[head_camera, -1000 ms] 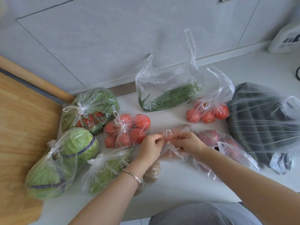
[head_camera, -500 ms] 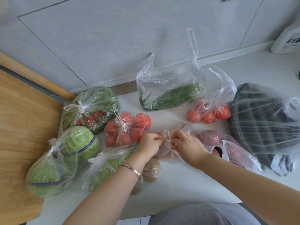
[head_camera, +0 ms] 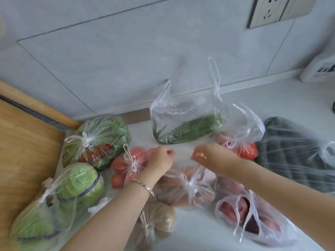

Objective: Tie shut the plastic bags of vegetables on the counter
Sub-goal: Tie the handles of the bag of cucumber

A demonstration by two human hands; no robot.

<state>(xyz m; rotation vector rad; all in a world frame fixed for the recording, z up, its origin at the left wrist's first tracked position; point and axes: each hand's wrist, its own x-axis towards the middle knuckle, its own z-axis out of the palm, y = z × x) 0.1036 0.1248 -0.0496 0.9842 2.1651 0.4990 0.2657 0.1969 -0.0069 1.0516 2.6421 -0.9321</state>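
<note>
We see the left hand (head_camera: 160,158) and the right hand (head_camera: 211,156) raised over the counter (head_camera: 190,230), apart from each other, with a gap between them. Both are curled into loose fists. The picture is blurred here, so we cannot tell if the fingers pinch any thin plastic. Just below the hands lies a knotted bag (head_camera: 188,185) of pale reddish vegetables, its twisted knot pointing up. To the left a tomato bag (head_camera: 126,163) is tied, and also the leafy greens bag (head_camera: 97,140) and the cabbage bag (head_camera: 76,183). The green bean bag (head_camera: 186,122) near the wall has its handles loose and upright, and the bag near the right forearm (head_camera: 253,220) lies open.
</note>
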